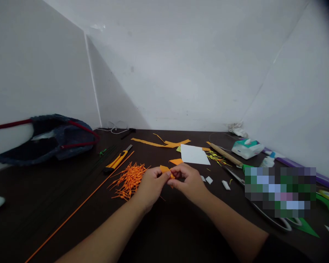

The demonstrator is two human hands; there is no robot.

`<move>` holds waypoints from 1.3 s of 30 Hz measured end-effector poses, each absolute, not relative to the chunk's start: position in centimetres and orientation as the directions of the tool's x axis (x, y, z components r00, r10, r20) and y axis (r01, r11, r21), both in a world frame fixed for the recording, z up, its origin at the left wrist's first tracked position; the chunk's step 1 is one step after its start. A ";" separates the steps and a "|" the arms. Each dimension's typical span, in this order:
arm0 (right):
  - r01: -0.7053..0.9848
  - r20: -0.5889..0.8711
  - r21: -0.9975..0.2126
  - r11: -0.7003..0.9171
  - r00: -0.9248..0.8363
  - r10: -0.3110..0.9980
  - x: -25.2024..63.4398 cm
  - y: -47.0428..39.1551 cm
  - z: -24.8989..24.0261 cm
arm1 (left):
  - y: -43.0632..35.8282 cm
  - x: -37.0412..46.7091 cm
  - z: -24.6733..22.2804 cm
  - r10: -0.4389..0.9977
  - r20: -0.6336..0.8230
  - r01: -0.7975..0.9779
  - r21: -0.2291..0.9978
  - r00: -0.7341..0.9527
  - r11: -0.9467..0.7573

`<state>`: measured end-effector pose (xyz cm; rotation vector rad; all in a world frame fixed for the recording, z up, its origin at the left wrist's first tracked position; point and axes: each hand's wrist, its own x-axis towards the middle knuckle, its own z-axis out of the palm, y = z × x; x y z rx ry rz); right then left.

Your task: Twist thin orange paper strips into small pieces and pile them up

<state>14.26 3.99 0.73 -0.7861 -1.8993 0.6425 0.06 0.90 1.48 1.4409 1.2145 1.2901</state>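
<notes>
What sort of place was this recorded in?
Likely a craft corner: a dark table against pale walls, with a yellow utility knife, scissors and a heap of thin orange pieces.

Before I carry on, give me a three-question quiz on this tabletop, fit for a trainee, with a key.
1. True or false: the white sheet lies to the right of the orange pile in the picture.
2. What colour is the small strip between the left hand and the right hand? A green; B orange; C purple.
3. Fill in: a blue-capped ____ is beside the tissue pack.

Key: 1 true; 2 B; 3 bottle.
</notes>
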 end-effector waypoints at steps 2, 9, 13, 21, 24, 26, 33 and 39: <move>0.221 0.567 -0.718 0.660 -0.363 0.739 14.3 3.9 1.0 | 0.9 0.0 1.4 0.981 0.194 0.104 0.976 -0.006 -0.192; 0.371 0.682 -0.544 0.753 -0.328 0.654 14.4 4.1 0.8 | 0.9 0.2 1.3 0.992 0.123 0.036 0.992 -0.026 -0.122; 0.538 0.789 -0.284 0.794 -0.340 0.512 14.5 4.0 0.7 | 0.8 0.5 1.0 0.997 0.081 -0.102 0.992 0.014 -0.079; 0.606 0.776 -0.175 0.776 -0.399 0.488 14.3 3.8 1.1 | 0.6 0.6 1.4 0.993 0.119 -0.042 0.992 -0.004 -0.119; 0.571 0.752 -0.291 0.768 -0.360 0.553 14.3 3.7 1.2 | 0.6 0.5 1.7 0.989 0.145 0.014 0.989 0.020 -0.145; 0.555 0.732 -0.352 0.754 -0.339 0.591 14.2 3.6 1.3 | 0.5 0.5 1.8 0.986 0.163 0.058 0.985 0.028 -0.164; 0.531 0.695 -0.391 0.751 -0.364 0.620 14.1 3.3 1.3 | 0.8 0.1 1.8 0.978 0.196 0.125 0.974 -0.065 -0.187; 0.511 0.691 -0.422 0.749 -0.354 0.631 15.3 4.6 0.9 | 1.0 -0.1 1.9 0.975 0.190 0.037 0.982 -0.113 -0.187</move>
